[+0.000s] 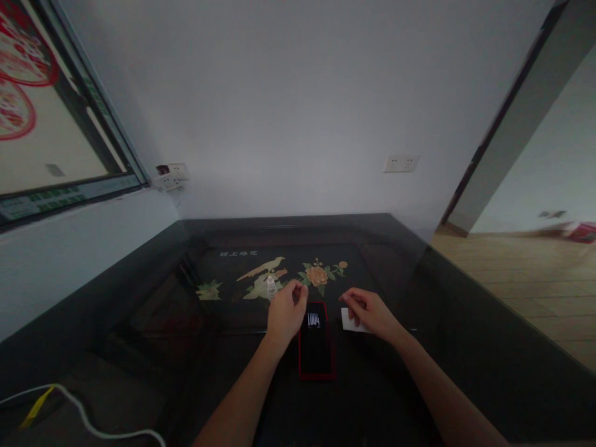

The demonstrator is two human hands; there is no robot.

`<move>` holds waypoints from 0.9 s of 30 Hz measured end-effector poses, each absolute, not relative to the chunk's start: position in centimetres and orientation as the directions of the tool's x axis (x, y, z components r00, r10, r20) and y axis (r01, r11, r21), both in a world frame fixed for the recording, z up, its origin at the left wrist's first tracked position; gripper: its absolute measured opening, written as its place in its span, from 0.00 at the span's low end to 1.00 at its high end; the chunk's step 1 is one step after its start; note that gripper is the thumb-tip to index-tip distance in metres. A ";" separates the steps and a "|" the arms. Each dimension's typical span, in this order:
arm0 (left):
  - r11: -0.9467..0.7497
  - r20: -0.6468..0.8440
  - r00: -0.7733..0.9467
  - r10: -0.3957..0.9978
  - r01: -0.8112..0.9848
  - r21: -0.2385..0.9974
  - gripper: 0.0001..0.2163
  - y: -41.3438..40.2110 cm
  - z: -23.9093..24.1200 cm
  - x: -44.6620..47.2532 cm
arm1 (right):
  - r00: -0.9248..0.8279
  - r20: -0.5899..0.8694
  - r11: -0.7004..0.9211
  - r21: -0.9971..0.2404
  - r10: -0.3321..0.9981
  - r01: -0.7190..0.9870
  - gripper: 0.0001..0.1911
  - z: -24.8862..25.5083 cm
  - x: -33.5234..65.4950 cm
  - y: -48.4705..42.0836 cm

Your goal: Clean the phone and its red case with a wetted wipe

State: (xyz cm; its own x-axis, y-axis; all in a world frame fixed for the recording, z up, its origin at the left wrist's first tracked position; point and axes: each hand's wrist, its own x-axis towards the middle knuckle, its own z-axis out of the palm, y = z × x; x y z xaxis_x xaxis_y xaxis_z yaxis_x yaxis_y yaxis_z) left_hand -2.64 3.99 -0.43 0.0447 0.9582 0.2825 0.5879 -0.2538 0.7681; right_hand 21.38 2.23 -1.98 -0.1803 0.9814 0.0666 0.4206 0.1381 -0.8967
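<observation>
Dark glossy table [382, 397], bird-and-flower picture [316, 276] on top. Phone [316, 351] in red case; small clear bottle [270, 287] farther left; white paper [347, 321] to right; white cable [79, 406], near left corner.

The phone [317, 351] lies on the table [367, 391], paper [347, 323] right, bottle [270, 287] behind left

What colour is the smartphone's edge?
The smartphone's edge is red, best seen in the head view.
</observation>
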 end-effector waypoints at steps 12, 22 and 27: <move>-0.253 0.284 0.058 0.957 0.644 0.722 0.12 4.0 -0.6 -2.7 | -0.196 0.069 0.147 -0.898 0.978 0.414 0.23 -2.5 21.6 2.5; -0.211 0.234 0.061 0.970 0.690 0.693 0.10 3.9 -0.5 -2.6 | -0.188 0.057 0.133 -0.895 0.981 0.426 0.22 -2.4 21.4 2.3; -0.210 0.230 0.066 0.971 0.702 0.680 0.10 3.8 -0.5 -2.6 | -0.186 0.046 0.122 -0.899 0.981 0.421 0.21 -2.1 21.3 2.3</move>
State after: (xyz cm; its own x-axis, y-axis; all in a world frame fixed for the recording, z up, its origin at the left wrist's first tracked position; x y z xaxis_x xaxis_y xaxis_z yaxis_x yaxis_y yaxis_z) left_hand -2.65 3.83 -0.46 0.0665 0.9708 0.2304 0.7024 -0.2095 0.6803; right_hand 21.29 2.25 -2.07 -0.1862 0.9815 0.0457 0.4213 0.1217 -0.8987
